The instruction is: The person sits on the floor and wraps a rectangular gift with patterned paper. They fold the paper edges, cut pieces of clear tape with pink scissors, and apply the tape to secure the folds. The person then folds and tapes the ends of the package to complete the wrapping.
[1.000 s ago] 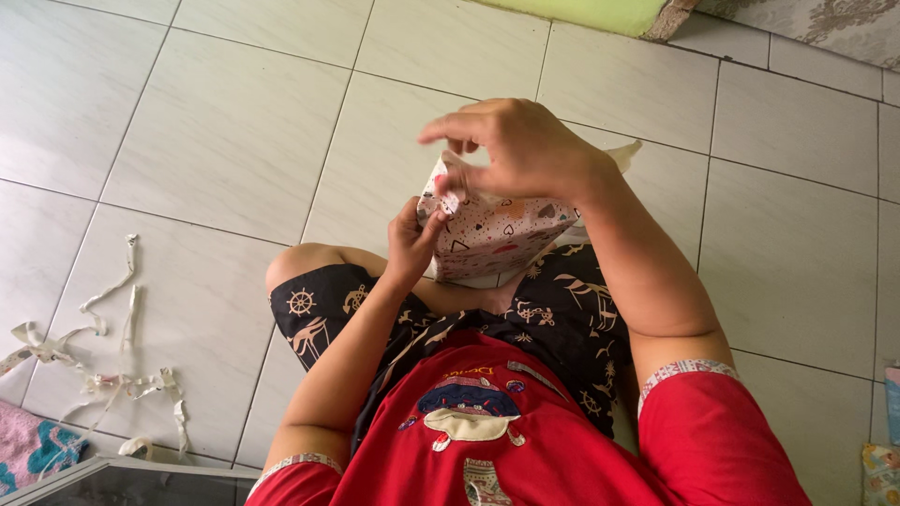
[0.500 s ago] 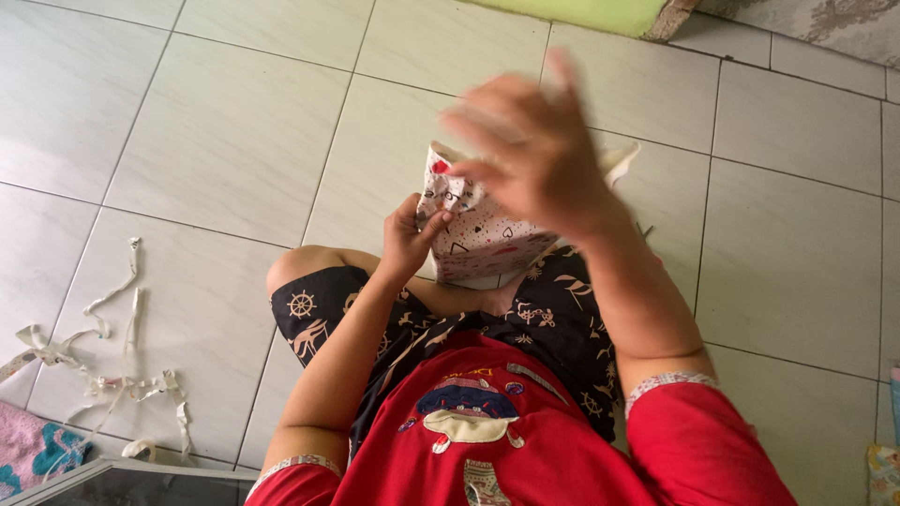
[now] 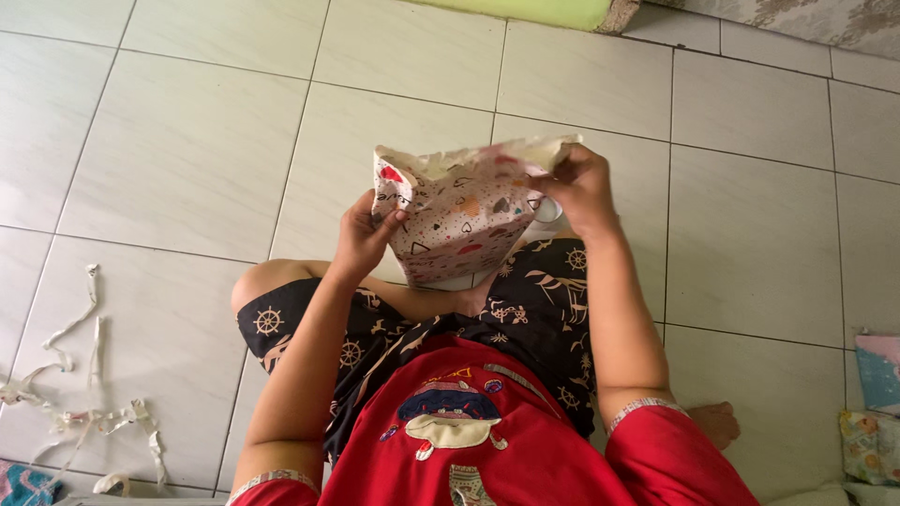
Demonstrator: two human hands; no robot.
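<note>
Watching the head cam feed here. Far left of the frame, lower part, there's a tangle of paper strips [image 3: 70, 394] lying on the tiled floor [image 3: 187, 159], with a bit of pink and blue cloth [image 3: 23, 485] at the bottom left corner. None of that is near the hands.

Moving right, the left hand [image 3: 361, 234] is pinched on the left edge of the bag [image 3: 450, 220], a small patterned pouch with hearts and triangles held up in the middle of the frame, above the lap. The right hand [image 3: 577, 187] is clamped on the bag's top right corner, so the mouth is stretched between the two grips. Something white sits just behind the bag near the right hand, but I can't tell what it is.

What I'd worry about: the material looks thin and crinkly, so pulling the two grips apart too hard could tear the rim, I reckon. If either grip slips, the bag would likely drop onto the lap or floor.

Right edge of the frame has some colourful packets [image 3: 877, 412] on the floor, well apart from everything. A green mat [image 3: 525, 9] runs along the top. Nothing blocks the hands.
</note>
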